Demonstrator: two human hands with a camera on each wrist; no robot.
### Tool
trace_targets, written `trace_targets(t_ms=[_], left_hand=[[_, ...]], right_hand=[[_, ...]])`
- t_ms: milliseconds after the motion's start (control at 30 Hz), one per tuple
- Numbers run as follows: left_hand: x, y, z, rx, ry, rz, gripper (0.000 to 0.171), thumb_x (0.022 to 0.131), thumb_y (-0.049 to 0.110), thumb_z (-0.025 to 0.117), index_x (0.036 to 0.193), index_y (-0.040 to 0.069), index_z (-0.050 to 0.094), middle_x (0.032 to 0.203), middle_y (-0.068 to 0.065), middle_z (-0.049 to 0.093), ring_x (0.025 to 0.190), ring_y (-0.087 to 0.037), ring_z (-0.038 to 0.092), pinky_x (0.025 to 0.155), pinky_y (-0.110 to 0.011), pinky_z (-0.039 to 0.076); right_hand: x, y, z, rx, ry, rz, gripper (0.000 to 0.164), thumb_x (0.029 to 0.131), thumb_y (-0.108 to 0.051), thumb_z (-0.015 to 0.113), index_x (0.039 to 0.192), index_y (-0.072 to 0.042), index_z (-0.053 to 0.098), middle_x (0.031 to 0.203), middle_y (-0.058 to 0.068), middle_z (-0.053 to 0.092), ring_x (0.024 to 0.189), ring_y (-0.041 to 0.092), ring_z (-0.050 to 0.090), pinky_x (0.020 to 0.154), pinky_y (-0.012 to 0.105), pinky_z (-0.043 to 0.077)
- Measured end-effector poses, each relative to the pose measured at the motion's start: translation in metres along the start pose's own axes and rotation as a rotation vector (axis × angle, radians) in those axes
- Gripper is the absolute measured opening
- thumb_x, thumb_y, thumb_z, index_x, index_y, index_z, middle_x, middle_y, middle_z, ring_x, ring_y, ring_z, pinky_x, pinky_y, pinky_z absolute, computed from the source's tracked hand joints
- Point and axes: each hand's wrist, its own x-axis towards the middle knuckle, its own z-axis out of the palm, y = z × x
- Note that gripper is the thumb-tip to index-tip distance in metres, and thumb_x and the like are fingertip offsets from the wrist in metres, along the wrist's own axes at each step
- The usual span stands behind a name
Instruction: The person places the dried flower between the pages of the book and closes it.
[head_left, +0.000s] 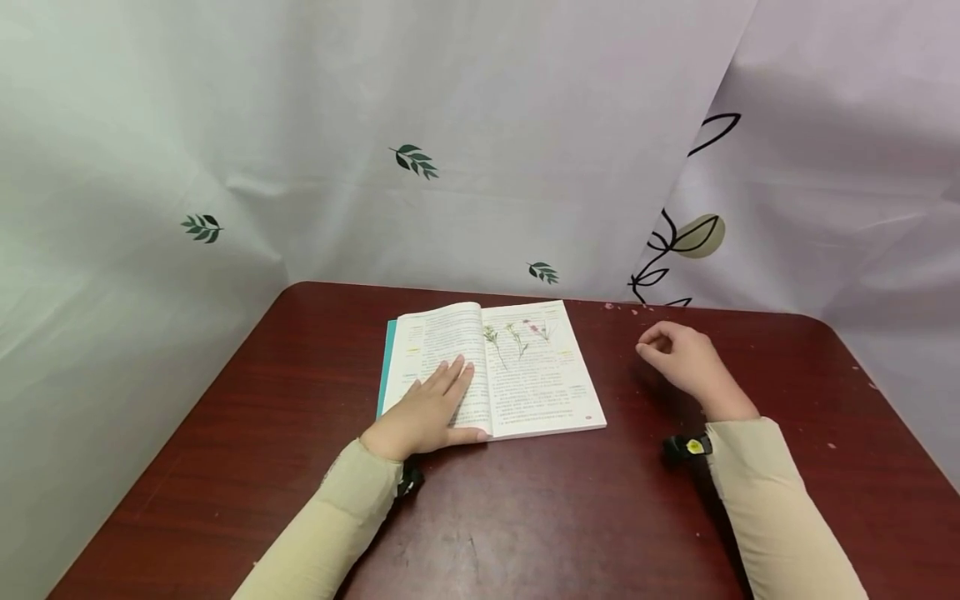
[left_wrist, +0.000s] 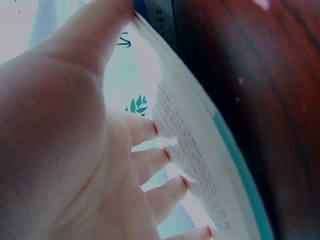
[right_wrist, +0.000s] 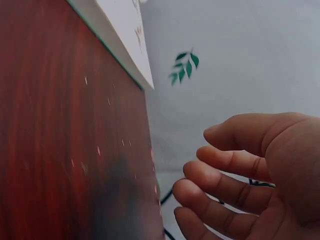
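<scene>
An open book [head_left: 536,396] with a teal cover edge lies on the table; several thin plant sprigs, one of them pink, show on its right page. My left hand [head_left: 423,417] rests on the lower left page, fingers spread and thumb along the bottom edge near the spine. In the left wrist view, the fingertips [left_wrist: 177,186] touch the printed page, which curves up under them. To the right of the book, my right hand [head_left: 690,362] hovers over the table with loosely curled fingers. The right wrist view shows nothing between its thumb and fingers [right_wrist: 215,180].
The dark red-brown wooden table [head_left: 555,517] has small pale flecks on its surface. Behind it and at the sides hangs a white curtain [head_left: 480,208] printed with green leaves. Each wrist wears a black strap, with a yellow-marked device [head_left: 686,447] on the right.
</scene>
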Motion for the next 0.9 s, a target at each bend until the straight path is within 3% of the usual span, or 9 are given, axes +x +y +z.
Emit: trace_targets(t_ms=[267,500,900], left_hand=[[0.000,0.000,-0.001,-0.001,-0.004,0.006,0.101,0.079,0.069,0.055,0.151,0.009,0.015,0.157,-0.011,0.008,0.142,-0.030,0.008,0.107,-0.057,0.021],[0.000,0.000,-0.001,0.005,-0.003,0.010,0.101,0.079,0.069,0.054,0.151,0.009,0.016,0.157,-0.011,0.009,0.142,-0.031,0.009,0.106,-0.058,0.021],[0.001,0.000,0.000,0.012,0.006,0.000,0.102,0.078,0.069,0.056,0.151,0.009,0.016,0.157,-0.011,0.010,0.142,-0.030,0.009,0.106,-0.058,0.022]], right_hand=[[-0.004,0.020,-0.019,-0.054,0.001,0.080,0.030,0.093,-0.032,0.057,0.100,-0.003,0.063,0.090,0.013,0.063,0.080,0.028,0.056,0.068,0.039,0.043],[-0.010,0.042,-0.029,-0.067,-0.001,0.146,0.034,0.092,-0.029,0.058,0.104,0.003,0.061,0.096,0.021,0.063,0.086,0.034,0.057,0.070,0.047,0.046],[-0.017,0.063,-0.041,-0.109,-0.052,0.257,0.041,0.085,-0.026,0.065,0.105,0.010,0.058,0.100,0.030,0.058,0.085,0.041,0.054,0.069,0.049,0.044]])
